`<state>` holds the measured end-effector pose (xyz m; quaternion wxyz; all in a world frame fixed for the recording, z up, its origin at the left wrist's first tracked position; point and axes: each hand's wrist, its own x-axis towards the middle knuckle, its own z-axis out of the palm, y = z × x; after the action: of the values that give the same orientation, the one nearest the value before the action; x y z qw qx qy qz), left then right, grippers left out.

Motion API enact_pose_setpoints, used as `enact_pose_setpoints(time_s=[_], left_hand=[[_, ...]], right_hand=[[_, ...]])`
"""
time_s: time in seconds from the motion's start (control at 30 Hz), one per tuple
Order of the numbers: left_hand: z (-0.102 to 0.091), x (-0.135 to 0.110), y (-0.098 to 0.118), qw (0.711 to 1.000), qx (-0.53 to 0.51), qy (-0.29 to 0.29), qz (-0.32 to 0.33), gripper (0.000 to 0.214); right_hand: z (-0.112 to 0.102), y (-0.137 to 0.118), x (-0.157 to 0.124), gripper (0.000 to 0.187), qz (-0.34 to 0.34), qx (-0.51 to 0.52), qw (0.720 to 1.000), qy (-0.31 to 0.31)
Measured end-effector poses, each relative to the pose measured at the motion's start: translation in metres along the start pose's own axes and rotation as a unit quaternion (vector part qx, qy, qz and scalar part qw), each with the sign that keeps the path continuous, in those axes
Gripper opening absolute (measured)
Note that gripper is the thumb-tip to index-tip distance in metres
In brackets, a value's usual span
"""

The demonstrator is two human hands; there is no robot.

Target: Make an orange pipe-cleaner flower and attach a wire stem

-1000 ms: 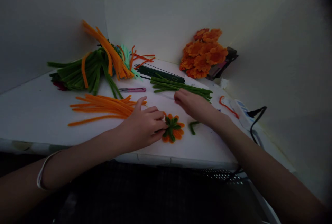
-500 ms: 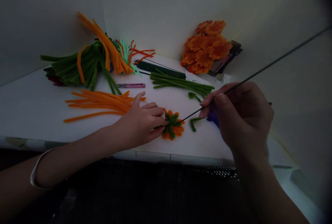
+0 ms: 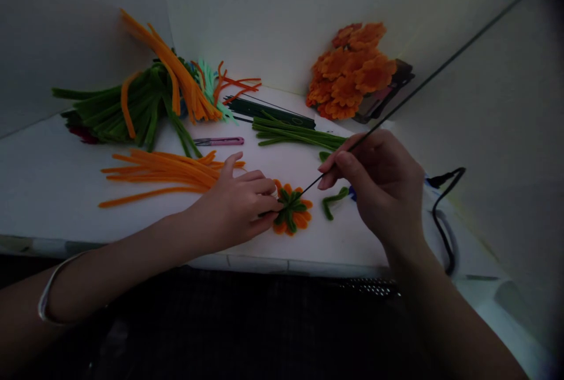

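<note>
An orange pipe-cleaner flower (image 3: 303,219) with a green centre lies near the table's front edge. My left hand (image 3: 244,204) pinches its left side between thumb and fingers. My right hand (image 3: 383,183) grips a long thin dark flower stem wire (image 3: 423,83) between thumb and fingertips. The wire slants up to the upper right, and its lower end meets the green centre; whether it has gone in cannot be told. Beside the flower, to the right, is a bent green pipe-cleaner piece (image 3: 332,201).
Orange pipe cleaners (image 3: 158,171) lie left of my hand, with a bundle of green ones (image 3: 114,113) behind. Pink thread snips (image 3: 224,141), dark stem wires (image 3: 273,114) and green pipe cleaners (image 3: 295,133) lie mid-table. Finished orange flowers (image 3: 348,71) stand by the wall; a black cable (image 3: 440,221) hangs right.
My right hand has moved left and slightly up, closer to the flower, and the wire stands steeper. The black cable has come into view. My left hand keeps its pinch on the flower.
</note>
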<state>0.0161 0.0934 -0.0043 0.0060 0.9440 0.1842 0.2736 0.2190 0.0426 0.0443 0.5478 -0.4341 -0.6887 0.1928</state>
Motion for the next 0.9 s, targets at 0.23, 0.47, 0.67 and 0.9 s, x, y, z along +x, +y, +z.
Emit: enact_pose_setpoints(time_s=[0.23, 0.47, 0.67, 0.9], left_hand=[[0.0005, 0.0002, -0.0015, 1.0, -0.007, -0.003, 0.0, 0.014], [-0.004, 0.0005, -0.004, 0.999, -0.039, -0.001, -0.023, 0.011], [-0.0035, 0.0011, -0.0051, 0.998, -0.045, 0.009, -0.036, 0.012], [-0.0026, 0.0073, -0.001, 0.996, -0.058, 0.01, -0.06, 0.013]], right_hand=[[-0.0023, 0.0044, 0.0026, 0.008, 0.014, -0.009, 1.0, -0.01], [-0.0012, 0.0036, 0.0003, 0.009, 0.009, -0.007, 1.0, -0.018], [-0.0005, 0.0033, -0.0012, 0.01, 0.011, -0.003, 1.0, -0.018], [0.0, 0.0034, 0.0024, 0.006, 0.016, 0.004, 0.999, -0.035]])
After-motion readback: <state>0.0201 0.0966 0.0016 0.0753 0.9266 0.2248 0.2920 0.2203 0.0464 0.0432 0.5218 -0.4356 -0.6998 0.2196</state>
